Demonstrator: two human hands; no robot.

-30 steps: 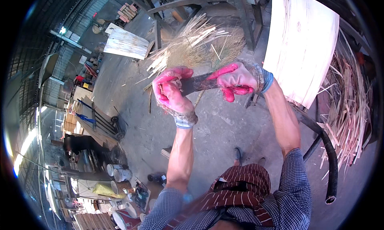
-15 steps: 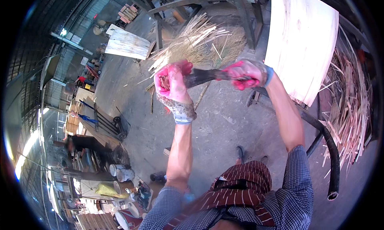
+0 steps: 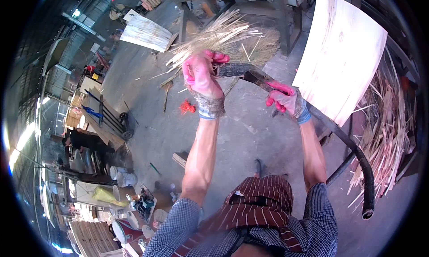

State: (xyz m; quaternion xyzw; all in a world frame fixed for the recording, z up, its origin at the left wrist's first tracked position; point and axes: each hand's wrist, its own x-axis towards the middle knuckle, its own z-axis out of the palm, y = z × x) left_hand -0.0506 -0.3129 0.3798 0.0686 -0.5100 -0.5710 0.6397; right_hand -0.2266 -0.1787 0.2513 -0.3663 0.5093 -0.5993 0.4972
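Bundle gathered, binding not finished, as I judge it.
My left hand (image 3: 201, 76) clamps the pale split-straw bundle (image 3: 219, 35); my right hand (image 3: 286, 100), just below-right of it, grips the dark strap (image 3: 243, 70).

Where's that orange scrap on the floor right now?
In the head view the orange scrap lies on the concrete floor, just left of the left hand and its glove cuff, below the straw bundle.

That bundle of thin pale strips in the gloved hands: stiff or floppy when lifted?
Probably springy, not limp: the strip bundle fans out straight beyond the left hand. Likely light, being thin slivers. Loose ends splay, so strips may slip out unless gripped tight; the right hand holds a dark band.
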